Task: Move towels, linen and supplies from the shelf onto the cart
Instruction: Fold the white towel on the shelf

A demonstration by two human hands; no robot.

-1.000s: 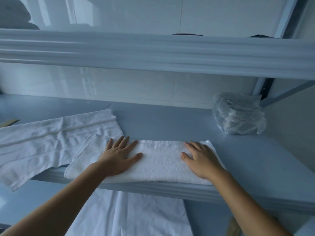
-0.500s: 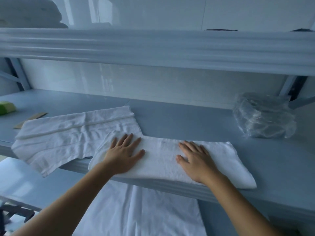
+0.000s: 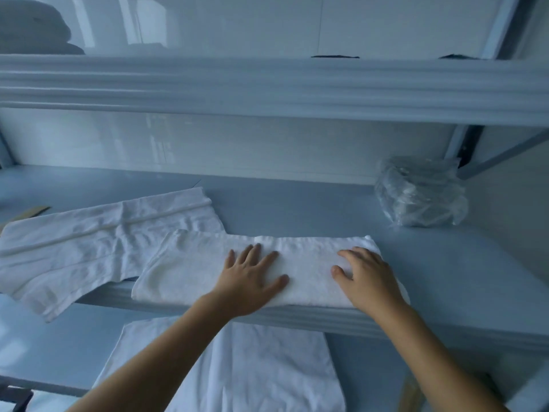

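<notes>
A folded white towel (image 3: 309, 264) lies along the front edge of the grey middle shelf (image 3: 297, 212). My left hand (image 3: 252, 279) rests flat on its middle, fingers spread. My right hand (image 3: 367, 276) lies flat on its right end, fingers slightly curled. Neither hand grips it. A second, looser white towel (image 3: 89, 242) lies to the left, partly under the first and hanging over the shelf edge. A clear plastic-wrapped bundle (image 3: 421, 193) stands at the back right of the shelf.
The upper shelf's front edge (image 3: 267, 87) runs across above my hands, with a pale folded pile (image 3: 32, 28) on it at the far left. A white cloth (image 3: 237, 367) lies on the lower shelf. A flat tan piece (image 3: 28, 212) sits at the shelf's left.
Both hands slid rightward along the folded towel; the left hand has left its left end and sits at the middle, the right hand reaches the right end. The view shifted slightly.
</notes>
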